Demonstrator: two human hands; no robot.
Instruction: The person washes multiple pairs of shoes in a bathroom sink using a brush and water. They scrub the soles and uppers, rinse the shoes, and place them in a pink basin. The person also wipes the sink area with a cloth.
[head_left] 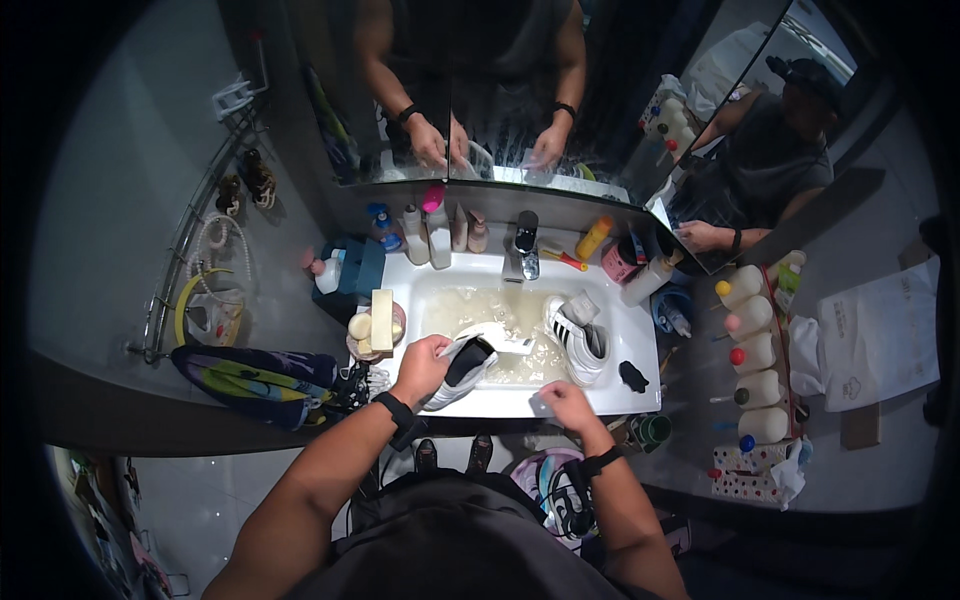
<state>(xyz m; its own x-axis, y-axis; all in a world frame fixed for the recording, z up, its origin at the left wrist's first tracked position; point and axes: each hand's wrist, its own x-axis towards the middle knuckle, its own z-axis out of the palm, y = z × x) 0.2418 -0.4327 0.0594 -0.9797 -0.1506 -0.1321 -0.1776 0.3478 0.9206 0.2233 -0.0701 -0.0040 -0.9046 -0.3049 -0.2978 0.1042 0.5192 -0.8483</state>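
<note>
A white washbasin (630,345) holds cloudy, pale water (480,303). My left hand (425,368) is closed on a white sneaker (463,375) at the basin's front left; its dark inside faces up. A pale flap (515,346) sticks out to the sneaker's right, and I cannot tell what it is. My right hand (570,405) is over the front rim, its fingers curled together; anything inside them is hidden. Ahead of it, another white sneaker (577,350) with black stripes sits in the basin's right side, a light grey block-like piece (580,308) at its top.
Behind the basin stand a faucet (527,245), several bottles (437,235) and an orange-handled brush (565,259). Soap bars (382,320) lie on the left rim, a black crumpled item (633,376) on the right. White containers with coloured caps (760,388) line the right; a towel (255,380) hangs left.
</note>
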